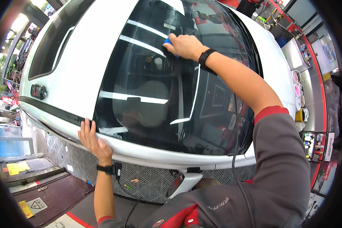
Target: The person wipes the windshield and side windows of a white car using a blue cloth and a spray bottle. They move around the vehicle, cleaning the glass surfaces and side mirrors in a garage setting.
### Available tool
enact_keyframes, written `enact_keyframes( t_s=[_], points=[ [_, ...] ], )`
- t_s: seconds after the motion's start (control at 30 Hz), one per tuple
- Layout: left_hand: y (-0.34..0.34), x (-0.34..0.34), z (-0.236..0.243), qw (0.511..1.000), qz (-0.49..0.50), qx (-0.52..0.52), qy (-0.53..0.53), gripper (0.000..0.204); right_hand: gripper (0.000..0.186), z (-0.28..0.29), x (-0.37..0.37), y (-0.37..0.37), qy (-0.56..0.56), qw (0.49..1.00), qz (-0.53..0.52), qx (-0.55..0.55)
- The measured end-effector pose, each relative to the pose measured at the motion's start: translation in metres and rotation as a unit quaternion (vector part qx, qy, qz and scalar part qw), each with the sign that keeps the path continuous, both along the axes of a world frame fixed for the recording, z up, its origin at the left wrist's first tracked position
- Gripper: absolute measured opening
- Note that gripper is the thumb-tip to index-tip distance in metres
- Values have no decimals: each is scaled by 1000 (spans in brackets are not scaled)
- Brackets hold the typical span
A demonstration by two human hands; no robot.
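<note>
My right hand (184, 47) is closed around a small blue tool (167, 41), partly hidden by my fingers, on the upper middle of the dark windshield (140, 78) of a white car. My right arm, with a black wrist band, reaches across the glass. My left hand (95, 140) rests with fingers stretched out on the white edge of the roof (68, 68), beside the windshield's lower-left corner in the picture. A black strap with a small device and a cable is on my left wrist. Bright light strips reflect in the glass.
A side mirror (186, 182) sticks out below the car's edge over a patterned mat (144, 174). A person in dark clothing (247, 7) stands at the far top. Buckets (302, 114) and a steel cabinet (292, 53) line the right. A maroon panel (53, 197) lies lower left.
</note>
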State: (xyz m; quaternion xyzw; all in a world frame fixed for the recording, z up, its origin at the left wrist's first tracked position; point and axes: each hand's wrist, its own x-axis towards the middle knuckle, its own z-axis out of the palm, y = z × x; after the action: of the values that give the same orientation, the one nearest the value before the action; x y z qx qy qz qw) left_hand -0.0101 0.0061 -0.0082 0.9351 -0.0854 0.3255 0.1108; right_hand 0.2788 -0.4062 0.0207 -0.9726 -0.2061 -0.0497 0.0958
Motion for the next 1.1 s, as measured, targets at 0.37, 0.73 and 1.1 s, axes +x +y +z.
enact_keyframes(
  t_s=[0.37, 0.73, 1.1],
  points=[
    [5, -10, 9, 996, 47, 25, 71, 62, 50, -25, 295, -84, -68, 993, -54, -79],
    [-2, -14, 10, 998, 41, -40, 39, 55, 57, -21, 274, -76, -30, 987, -155, 15],
    [-8, -2, 8, 998, -8, -42, -35, 51, 46, -31, -82, -16, -11, 999, 21, 45]
  ],
)
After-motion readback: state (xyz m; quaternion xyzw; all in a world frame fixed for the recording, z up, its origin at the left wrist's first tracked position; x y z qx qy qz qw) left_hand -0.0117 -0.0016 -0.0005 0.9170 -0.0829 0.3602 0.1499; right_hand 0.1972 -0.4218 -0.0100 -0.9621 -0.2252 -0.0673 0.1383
